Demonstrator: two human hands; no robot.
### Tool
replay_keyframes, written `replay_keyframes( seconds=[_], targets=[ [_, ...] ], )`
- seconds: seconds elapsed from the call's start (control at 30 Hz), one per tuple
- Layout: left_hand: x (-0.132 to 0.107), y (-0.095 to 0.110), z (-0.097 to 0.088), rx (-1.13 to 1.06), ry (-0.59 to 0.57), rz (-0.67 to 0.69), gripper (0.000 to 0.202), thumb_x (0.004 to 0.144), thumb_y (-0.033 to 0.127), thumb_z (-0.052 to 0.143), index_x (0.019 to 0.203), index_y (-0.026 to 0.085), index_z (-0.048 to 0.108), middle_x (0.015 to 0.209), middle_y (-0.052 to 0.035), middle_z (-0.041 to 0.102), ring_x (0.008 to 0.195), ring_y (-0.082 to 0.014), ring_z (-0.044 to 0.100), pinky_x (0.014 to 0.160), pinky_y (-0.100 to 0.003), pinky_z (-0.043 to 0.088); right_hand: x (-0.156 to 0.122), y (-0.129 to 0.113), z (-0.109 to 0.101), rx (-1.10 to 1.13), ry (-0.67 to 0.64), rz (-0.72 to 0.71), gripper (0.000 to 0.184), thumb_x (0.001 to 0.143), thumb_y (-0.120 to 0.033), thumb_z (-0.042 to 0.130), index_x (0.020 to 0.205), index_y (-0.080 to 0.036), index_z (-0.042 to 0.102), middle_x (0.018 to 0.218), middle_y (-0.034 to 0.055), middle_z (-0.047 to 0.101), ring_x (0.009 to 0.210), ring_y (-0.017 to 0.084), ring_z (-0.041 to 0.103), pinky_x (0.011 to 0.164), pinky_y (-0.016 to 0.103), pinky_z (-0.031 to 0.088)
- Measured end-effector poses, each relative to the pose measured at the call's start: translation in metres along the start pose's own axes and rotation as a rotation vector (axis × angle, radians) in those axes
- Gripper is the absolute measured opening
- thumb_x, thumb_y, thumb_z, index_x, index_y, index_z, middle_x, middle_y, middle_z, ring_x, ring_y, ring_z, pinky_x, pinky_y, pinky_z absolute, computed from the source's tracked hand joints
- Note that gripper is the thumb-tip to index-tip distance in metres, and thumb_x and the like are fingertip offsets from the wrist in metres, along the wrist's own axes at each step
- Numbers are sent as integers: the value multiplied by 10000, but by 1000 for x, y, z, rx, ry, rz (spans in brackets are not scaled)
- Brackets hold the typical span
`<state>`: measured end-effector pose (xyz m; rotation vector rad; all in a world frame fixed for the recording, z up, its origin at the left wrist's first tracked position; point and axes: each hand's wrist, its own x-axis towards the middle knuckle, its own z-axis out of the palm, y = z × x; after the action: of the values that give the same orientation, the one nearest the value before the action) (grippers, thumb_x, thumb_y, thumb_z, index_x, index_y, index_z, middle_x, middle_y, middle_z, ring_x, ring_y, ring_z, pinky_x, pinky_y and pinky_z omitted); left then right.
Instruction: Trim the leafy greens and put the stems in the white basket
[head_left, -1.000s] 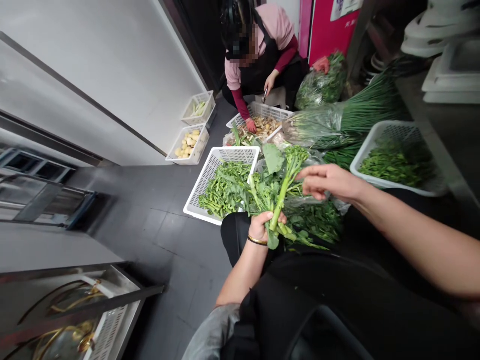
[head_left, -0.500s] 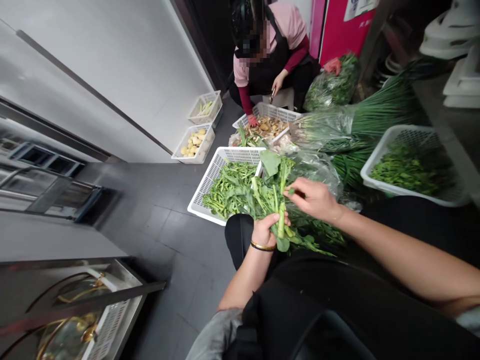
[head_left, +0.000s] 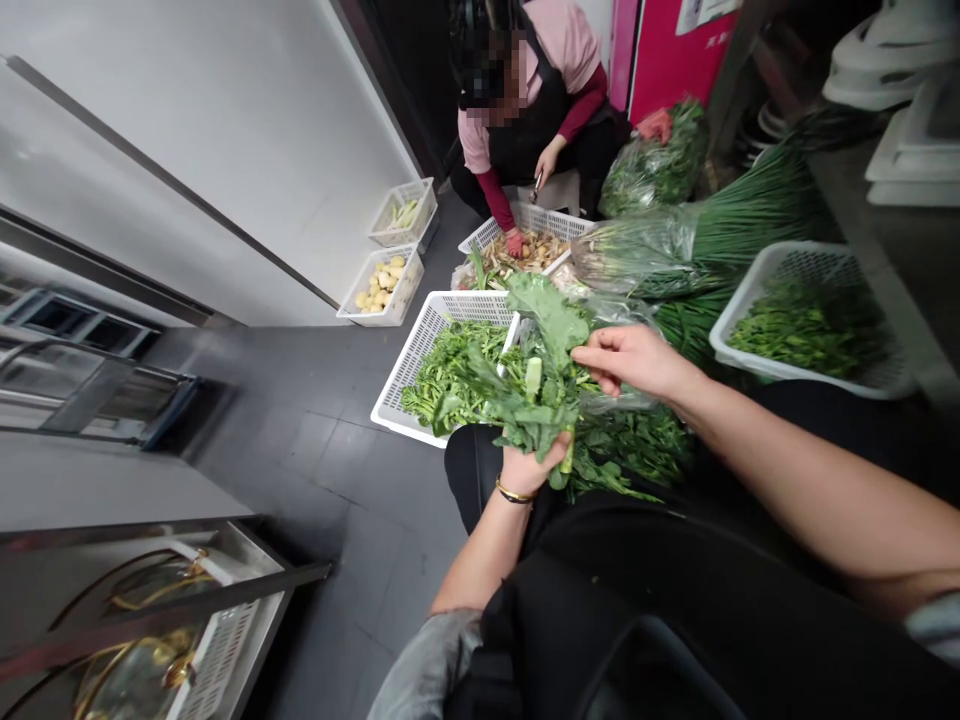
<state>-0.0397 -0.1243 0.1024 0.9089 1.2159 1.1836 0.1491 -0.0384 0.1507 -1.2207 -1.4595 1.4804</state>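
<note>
My left hand (head_left: pixel 534 464) is wrapped round a bunch of leafy green stalks (head_left: pixel 534 380), with thick pale stems showing among the leaves. My right hand (head_left: pixel 634 360) has thumb and forefinger pinched at the edge of a broad green leaf (head_left: pixel 551 315) at the top of the bunch. Just beyond my left hand is a white slotted basket (head_left: pixel 409 375) with trimmed green stalks (head_left: pixel 454 385) in it. Below my right hand, more loose greens (head_left: pixel 637 450) lie by my lap, partly hidden by the bunch and my arm.
Across from me a co-worker (head_left: pixel 536 120) crouches, one hand holding a tool over a basket (head_left: pixel 577 225) of peelings. Small baskets of peeled potatoes (head_left: pixel 382 285) stand by the wall. Bagged scallions (head_left: pixel 750 215) and another basket of greens (head_left: pixel 720 335) are at right. A metal rack (head_left: pixel 262 590) stands lower left.
My right hand has gone from beside the upright stem to the broad leaf's edge. The bunch has turned in my left hand, bringing a cut stem end and the large leaf into view.
</note>
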Motion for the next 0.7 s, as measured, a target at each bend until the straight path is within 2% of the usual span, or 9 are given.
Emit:
replay_keyframes(
  seconds=[0.07, 0.13, 0.23, 0.3, 0.33, 0.4, 0.47, 0.57, 0.7],
  targets=[
    [-2, 0, 2, 135, -25, 119, 176, 522, 171, 772, 657, 194, 662, 740, -34, 683, 783, -212, 624, 828, -362, 478, 4, 5, 4, -36, 22, 24, 369, 715, -464, 643, 531, -194, 472, 378, -23, 498, 327, 93, 434, 361, 220, 351],
    [-3, -1, 5, 139, -43, 104, 165, 520, 175, 767, 639, 187, 653, 694, -33, 668, 730, -201, 615, 795, -354, 481, 4, 11, 9, -171, 130, -48, 316, 725, -401, 617, 531, -195, 475, 402, -21, 495, 368, 101, 443, 387, 227, 342],
    [0, -6, 9, -83, -27, -85, 193, 541, 240, 745, 679, 147, 648, 637, -38, 629, 630, -178, 596, 659, -319, 480, -5, 20, 17, -493, 288, -403, 252, 762, -335, 565, 564, -195, 494, 533, 9, 533, 512, 120, 483, 497, 245, 363],
    [4, -7, 8, -278, -74, -254, 248, 562, 308, 710, 699, 111, 645, 582, -37, 586, 552, -159, 564, 556, -289, 449, -12, 24, 21, -639, 192, -623, 233, 793, -325, 536, 598, -197, 524, 601, 24, 552, 576, 129, 496, 556, 256, 372],
    [6, -6, 7, -361, -111, -306, 272, 568, 333, 694, 697, 101, 641, 557, -31, 560, 532, -149, 548, 531, -275, 434, -16, 25, 22, -654, 123, -672, 229, 805, -329, 527, 616, -200, 540, 615, 26, 559, 588, 130, 501, 569, 259, 377],
    [9, -5, 4, -473, -167, -306, 291, 576, 367, 674, 684, 100, 630, 532, -16, 516, 531, -133, 531, 535, -259, 426, -22, 26, 22, -565, 74, -612, 238, 824, -353, 523, 642, -203, 550, 609, 21, 570, 580, 127, 515, 574, 255, 393],
    [9, -5, 0, -491, -194, -249, 292, 580, 382, 669, 678, 111, 621, 533, -11, 501, 552, -132, 533, 569, -263, 436, -24, 24, 19, -352, 140, -424, 259, 831, -393, 531, 659, -200, 537, 568, 8, 573, 533, 119, 525, 547, 247, 415],
    [6, -10, -4, -347, -152, -194, 288, 576, 381, 688, 687, 121, 632, 589, -35, 566, 583, -157, 563, 610, -295, 453, -20, 13, 13, -69, 215, -201, 248, 794, -420, 582, 708, -192, 537, 512, -14, 568, 449, 111, 520, 476, 236, 429],
    [5, -17, -10, -131, -50, -158, 176, 566, 245, 736, 694, 177, 636, 694, -32, 651, 725, -202, 607, 740, -351, 483, -6, -2, 9, -28, 162, -88, 234, 712, -342, 654, 613, -188, 509, 438, -24, 551, 370, 97, 494, 388, 210, 404]
  ],
)
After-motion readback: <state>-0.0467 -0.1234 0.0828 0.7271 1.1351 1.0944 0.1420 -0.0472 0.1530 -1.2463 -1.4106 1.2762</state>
